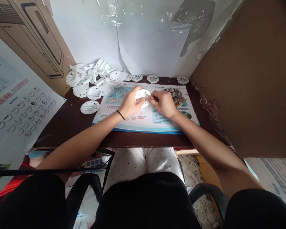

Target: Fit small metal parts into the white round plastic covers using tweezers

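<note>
disc (143, 95) of white plastic sits in the left hand (129, 103), held just above the printed sheet (146, 122), with the fingers (137, 96) curled over its rim and the hand closed narrow around it. right hand (163, 103) is also narrow, thumb and fingers pinched right at the disc face. looks like a small metal bit (155, 99) in the pinch, but too small to tell for sure. hands nearly touching, both over the middle of the sheet.

heap of small metal parts (175, 96) lies on the sheet just beyond the right hand, easy reach. bigger heap of white plastic pieces (90, 76) sits on the tabletop (69, 127) at back left, with loose discs near it, one (90, 107) just beside the sheet's left edge. three slotted pieces (153, 79) are spaced along the back edge. black wristband (120, 114) on the left wrist.

handling notes: rim grip looks right, since it leaves the slotted face open. brace the back of the disc on the fingers so it can't rock. pinch the small part near its end so the fingertips don't hide the contact point. push straight, not at an angle, as thin plastic probably flexes. forearms low on the tabletop edge should cut shake.
</note>
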### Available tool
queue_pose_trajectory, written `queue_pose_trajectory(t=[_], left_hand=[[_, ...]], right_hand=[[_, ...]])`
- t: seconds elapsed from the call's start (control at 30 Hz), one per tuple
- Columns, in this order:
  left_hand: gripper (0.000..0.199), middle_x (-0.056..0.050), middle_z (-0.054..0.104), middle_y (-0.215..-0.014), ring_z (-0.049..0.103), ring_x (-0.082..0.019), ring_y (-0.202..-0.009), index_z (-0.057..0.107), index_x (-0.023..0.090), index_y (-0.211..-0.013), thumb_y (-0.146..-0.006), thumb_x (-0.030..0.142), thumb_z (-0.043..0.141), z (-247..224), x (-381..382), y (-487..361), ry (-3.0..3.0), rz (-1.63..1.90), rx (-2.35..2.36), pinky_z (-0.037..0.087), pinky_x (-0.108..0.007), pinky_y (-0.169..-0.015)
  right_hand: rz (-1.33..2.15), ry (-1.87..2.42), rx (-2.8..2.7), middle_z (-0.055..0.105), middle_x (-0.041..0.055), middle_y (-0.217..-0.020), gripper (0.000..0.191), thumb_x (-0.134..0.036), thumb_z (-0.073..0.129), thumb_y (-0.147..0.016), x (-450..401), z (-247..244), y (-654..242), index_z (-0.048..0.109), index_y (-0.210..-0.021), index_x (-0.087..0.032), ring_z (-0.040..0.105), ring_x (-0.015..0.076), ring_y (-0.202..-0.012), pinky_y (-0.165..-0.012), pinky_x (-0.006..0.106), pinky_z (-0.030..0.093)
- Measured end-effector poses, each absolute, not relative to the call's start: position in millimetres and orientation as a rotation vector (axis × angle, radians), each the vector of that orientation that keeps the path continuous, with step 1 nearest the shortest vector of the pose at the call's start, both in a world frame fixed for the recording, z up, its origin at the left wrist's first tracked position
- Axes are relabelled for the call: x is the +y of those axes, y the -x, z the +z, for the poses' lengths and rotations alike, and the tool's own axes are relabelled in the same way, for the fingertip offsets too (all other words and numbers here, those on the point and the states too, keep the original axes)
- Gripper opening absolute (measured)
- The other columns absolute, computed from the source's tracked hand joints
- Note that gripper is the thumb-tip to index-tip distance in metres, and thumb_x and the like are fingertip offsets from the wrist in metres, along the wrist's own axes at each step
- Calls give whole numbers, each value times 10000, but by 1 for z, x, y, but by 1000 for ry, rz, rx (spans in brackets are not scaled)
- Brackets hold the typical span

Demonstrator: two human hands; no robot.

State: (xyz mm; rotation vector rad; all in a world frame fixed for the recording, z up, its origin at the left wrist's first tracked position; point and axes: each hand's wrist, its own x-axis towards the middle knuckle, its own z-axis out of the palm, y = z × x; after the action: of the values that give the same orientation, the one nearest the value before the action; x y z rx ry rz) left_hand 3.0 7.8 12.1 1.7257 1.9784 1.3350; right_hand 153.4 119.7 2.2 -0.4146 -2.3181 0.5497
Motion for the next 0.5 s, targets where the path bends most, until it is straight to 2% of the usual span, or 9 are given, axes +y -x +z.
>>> queue_pose_trajectory(t=[0.07, 0.13, 0.2, 0.27, 0.37, 0.43, 0.5], left_hand=[[138, -9, 635, -802, 569, -126, -637, 549, 198, -946, -824, 191, 613, 10, 11, -2, -1601, 1338, 1978, 474, -252, -578], [141, -19, 646, -818, 547, -107, -572, 561, 193, -937, -811, 194, 624, 8, 14, -1, -1407, 1352, 1949, 436, -231, -497], [154, -44, 674, -867, 577, -116, -590, 597, 181, -937, -787, 188, 635, 6, 17, 1, -1222, 1358, 1903, 427, -221, -468], [195, -64, 698, -903, 629, -143, -674, 645, 168, -959, -765, 190, 649, 4, 18, 3, -1110, 1335, 1865, 451, -220, -487], [221, -64, 712, -875, 647, -154, -708, 693, 163, -961, -748, 213, 665, 4, 19, 5, -1077, 1265, 1862, 458, -217, -499], [197, -54, 708, -832, 631, -150, -666, 708, 169, -927, -740, 223, 676, 4, 18, 5, -1117, 1231, 1909, 440, -222, -474], [155, -43, 704, -794, 611, -147, -625, 711, 180, -880, -730, 205, 681, 3, 18, 5, -1190, 1205, 1968, 436, -239, -462]], right_hand=[[680, 450, -2306, 542, -10, -595, 228, -323, 566, -920, 122, 0, -152, 555, -722, -212, 461, 111, -580, -637, 309, 407], [958, 445, -2216, 591, 1, -642, 323, -517, 586, -932, 126, -2, -151, 597, -820, -215, 523, 124, -600, -624, 311, 443], [1282, 426, -2041, 647, 24, -754, 490, -703, 617, -860, 129, -5, -149, 616, -950, -221, 591, 136, -651, -592, 304, 470], [1514, 431, -1873, 667, 39, -842, 595, -776, 643, -797, 129, -6, -148, 624, -1026, -227, 623, 137, -689, -560, 288, 473], [1643, 524, -1782, 640, 32, -780, 636, -825, 522, -841, 126, -6, -146, 656, -981, -220, 584, 114, -618, -489, 269, 411], [1632, 616, -1783, 586, 18, -686, 709, -861, 376, -870, 124, -6, -144, 659, -890, -212, 510, 101, -529, -436, 273, 341], [1594, 664, -1778, 533, -4, -618, 732, -878, 326, -866, 123, -7, -142, 634, -831, -215, 437, 92, -469, -411, 275, 294]])
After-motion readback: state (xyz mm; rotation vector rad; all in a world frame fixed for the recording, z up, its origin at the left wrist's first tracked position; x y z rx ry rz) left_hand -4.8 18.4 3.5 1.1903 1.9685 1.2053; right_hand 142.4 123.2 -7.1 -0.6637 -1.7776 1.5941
